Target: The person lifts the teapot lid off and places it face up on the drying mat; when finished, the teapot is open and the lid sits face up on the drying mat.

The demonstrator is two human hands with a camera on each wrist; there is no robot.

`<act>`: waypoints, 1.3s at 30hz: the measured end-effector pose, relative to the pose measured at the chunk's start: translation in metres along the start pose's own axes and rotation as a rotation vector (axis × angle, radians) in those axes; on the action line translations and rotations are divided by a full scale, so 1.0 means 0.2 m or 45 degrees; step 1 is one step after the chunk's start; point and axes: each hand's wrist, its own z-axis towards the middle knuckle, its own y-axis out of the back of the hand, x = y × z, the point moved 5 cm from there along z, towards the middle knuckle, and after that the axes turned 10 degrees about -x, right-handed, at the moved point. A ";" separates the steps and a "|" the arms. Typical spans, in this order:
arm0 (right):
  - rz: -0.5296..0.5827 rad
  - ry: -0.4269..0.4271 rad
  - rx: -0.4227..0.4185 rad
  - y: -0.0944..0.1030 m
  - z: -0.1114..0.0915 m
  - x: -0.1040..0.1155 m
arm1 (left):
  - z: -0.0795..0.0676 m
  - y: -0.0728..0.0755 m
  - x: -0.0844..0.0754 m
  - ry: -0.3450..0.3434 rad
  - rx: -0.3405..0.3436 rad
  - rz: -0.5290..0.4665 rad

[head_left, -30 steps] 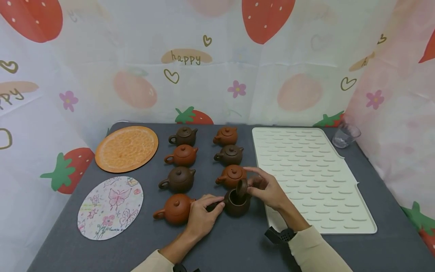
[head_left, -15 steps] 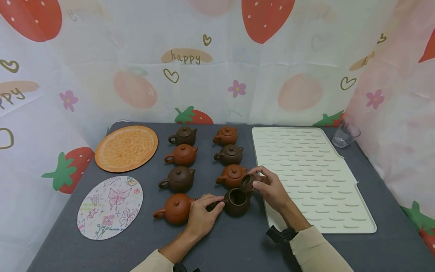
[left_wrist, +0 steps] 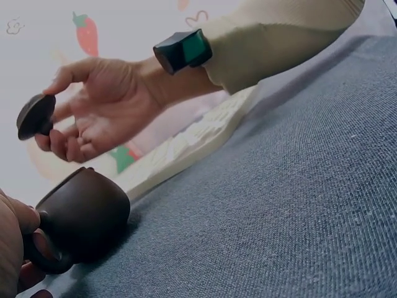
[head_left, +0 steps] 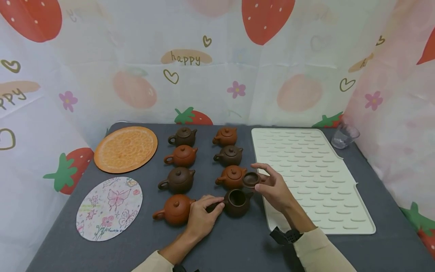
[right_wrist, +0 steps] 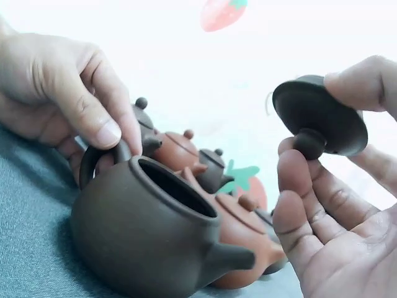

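Observation:
A dark brown teapot (head_left: 237,205) stands lidless on the table, its round mouth facing up. My left hand (head_left: 203,218) pinches its handle (right_wrist: 90,166) between thumb and fingers. Up and to the right of the pot, my right hand (head_left: 276,187) holds the dark teapot lid (head_left: 251,180) by its edge. The lid is turned over, hollow side up, and its knob (right_wrist: 309,144) points down onto the fingers in the right wrist view. Lid and pot are apart. Just behind the lid sits a red-brown teapot (head_left: 232,176).
Several lidded teapots stand in two columns, including a red-brown teapot (head_left: 177,210) left of my left hand. A white ridged mat (head_left: 312,177) lies right, with a clear cup (head_left: 344,136) beyond. Leftward lie an orange round mat (head_left: 126,149) and a butterfly-patterned mat (head_left: 109,209).
My right hand has lifted the lid off the pot's mouth, moved slightly right and turned it hollow side up. The left hand and the pot have stayed in place.

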 end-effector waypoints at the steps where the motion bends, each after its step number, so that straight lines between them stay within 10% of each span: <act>1: -0.020 0.009 0.009 0.00 0.00 0.01 | 0.00 0.00 0.00 0.001 0.001 0.002; 25: -0.507 0.216 -0.148 0.15 -0.17 0.36 | 0.00 0.01 -0.01 -0.024 -0.006 -0.006; 39: -0.559 0.281 -0.259 0.30 -0.34 0.54 | 0.00 0.01 -0.01 -0.044 -0.021 0.005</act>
